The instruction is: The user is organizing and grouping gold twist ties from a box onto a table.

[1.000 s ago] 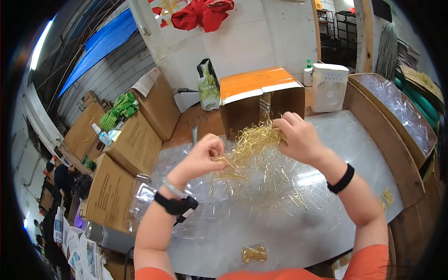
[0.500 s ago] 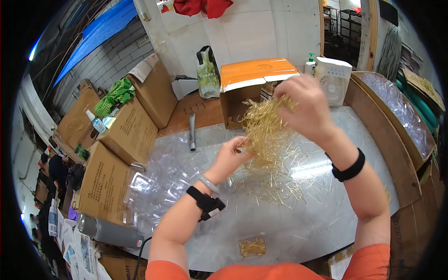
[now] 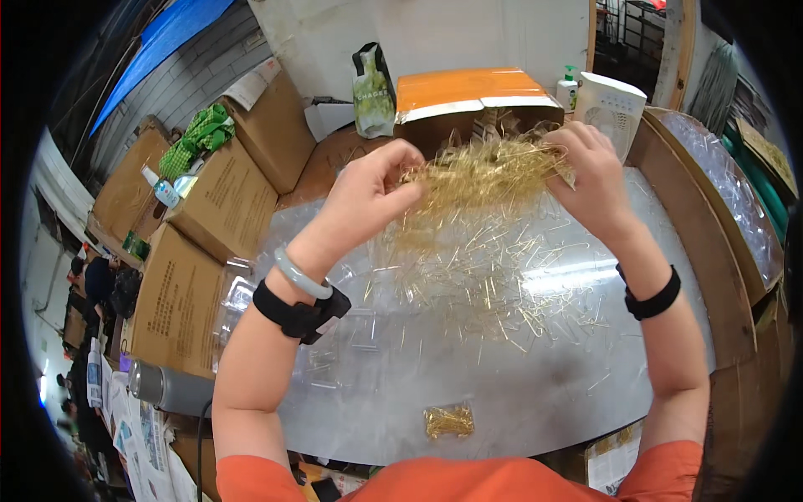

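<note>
A tangled clump of thin gold wire hooks (image 3: 489, 176) is stretched between my two hands, above the grey tabletop (image 3: 535, 393). My left hand (image 3: 372, 192) grips its left end with the fingers curled in. At the right end, my right hand (image 3: 592, 171) pinches the clump between thumb and fingers. Loose gold hooks (image 3: 510, 284) lie scattered on the table beneath. Close to my body sits a small clear box (image 3: 448, 421) filled with gold hooks. Clear plastic boxes (image 3: 238, 297) lie beside my left forearm, partly hidden by it.
An orange-topped cardboard box (image 3: 468, 88) stands open behind the clump. To its right are a pump bottle (image 3: 567, 90) and a white fan (image 3: 615, 105). Brown cartons (image 3: 180, 305) line the left side, with a grey flask (image 3: 171, 389) nearby. A long cardboard tray (image 3: 703, 243) borders the right.
My left hand has risen and moved left, and my right hand has shifted slightly right. The clump now spreads sideways between them instead of hanging down. My left arm now covers more clear plastic boxes.
</note>
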Action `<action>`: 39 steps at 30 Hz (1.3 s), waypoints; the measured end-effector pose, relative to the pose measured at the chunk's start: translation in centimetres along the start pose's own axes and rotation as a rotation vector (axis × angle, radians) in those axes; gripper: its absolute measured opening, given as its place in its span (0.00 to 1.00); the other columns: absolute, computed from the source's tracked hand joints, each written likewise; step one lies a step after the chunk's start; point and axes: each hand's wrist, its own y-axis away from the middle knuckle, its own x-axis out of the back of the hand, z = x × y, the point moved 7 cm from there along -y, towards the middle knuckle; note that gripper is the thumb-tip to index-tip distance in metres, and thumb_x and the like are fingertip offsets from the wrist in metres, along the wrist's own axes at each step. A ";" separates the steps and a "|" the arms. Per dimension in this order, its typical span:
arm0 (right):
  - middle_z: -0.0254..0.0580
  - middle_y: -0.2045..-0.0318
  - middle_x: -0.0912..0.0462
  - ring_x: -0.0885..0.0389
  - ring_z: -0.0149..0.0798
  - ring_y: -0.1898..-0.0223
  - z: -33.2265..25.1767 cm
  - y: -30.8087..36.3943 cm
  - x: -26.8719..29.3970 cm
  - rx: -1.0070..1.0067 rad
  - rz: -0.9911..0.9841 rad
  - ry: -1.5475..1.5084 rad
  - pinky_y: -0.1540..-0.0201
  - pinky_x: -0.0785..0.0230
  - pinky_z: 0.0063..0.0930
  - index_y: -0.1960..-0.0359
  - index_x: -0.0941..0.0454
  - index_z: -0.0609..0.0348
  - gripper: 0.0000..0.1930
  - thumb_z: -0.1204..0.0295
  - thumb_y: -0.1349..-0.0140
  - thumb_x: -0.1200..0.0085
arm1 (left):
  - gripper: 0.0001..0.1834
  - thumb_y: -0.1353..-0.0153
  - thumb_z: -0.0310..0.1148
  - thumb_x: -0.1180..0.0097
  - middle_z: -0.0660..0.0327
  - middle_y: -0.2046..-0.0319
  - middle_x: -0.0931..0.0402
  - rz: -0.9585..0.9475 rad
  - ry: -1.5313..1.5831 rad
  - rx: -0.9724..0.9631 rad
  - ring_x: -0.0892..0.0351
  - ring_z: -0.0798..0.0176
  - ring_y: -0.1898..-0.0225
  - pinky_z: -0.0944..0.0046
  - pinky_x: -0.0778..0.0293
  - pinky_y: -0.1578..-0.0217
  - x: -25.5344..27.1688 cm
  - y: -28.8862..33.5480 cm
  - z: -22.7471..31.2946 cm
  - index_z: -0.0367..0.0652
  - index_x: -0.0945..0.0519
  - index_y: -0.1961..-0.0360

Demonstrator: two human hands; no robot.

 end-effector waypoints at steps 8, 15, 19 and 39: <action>0.35 0.60 0.18 0.19 0.47 0.55 1.3 0.7 -2.2 0.079 -0.202 0.035 0.45 0.30 0.41 0.63 0.22 0.53 0.09 0.78 0.45 0.41 | 0.13 0.49 0.32 0.35 0.66 0.71 0.23 -0.117 -0.367 -0.136 0.34 0.73 0.77 0.69 0.35 0.75 -1.6 0.1 0.5 0.41 0.18 0.62; 0.36 0.61 0.22 0.24 0.29 0.64 4.7 -1.4 1.9 -0.187 0.051 -0.363 0.58 0.28 0.24 0.53 0.22 0.59 0.12 0.83 0.37 0.49 | 0.10 0.39 0.31 0.45 0.68 0.69 0.25 -0.051 -0.001 -0.011 0.29 0.74 0.69 0.70 0.30 0.64 1.7 -0.7 0.4 0.42 0.22 0.57; 0.34 0.57 0.19 0.22 0.25 0.62 7.0 -0.7 0.1 -0.409 -0.164 -0.546 0.57 0.27 0.20 0.52 0.21 0.61 0.09 0.79 0.31 0.50 | 0.09 0.30 0.28 0.51 0.73 0.67 0.29 -0.085 0.189 0.044 0.31 0.80 0.65 0.75 0.31 0.63 0.5 -2.4 0.2 0.43 0.26 0.51; 0.43 0.62 0.17 0.17 0.48 0.55 19.1 10.1 6.1 -0.422 -0.187 0.056 0.50 0.26 0.41 0.58 0.18 0.57 0.14 0.78 0.49 0.37 | 0.12 0.43 0.27 0.41 0.67 0.73 0.28 -0.144 0.130 -0.256 0.33 0.75 0.72 0.69 0.33 0.69 -16.5 -15.5 10.2 0.36 0.21 0.58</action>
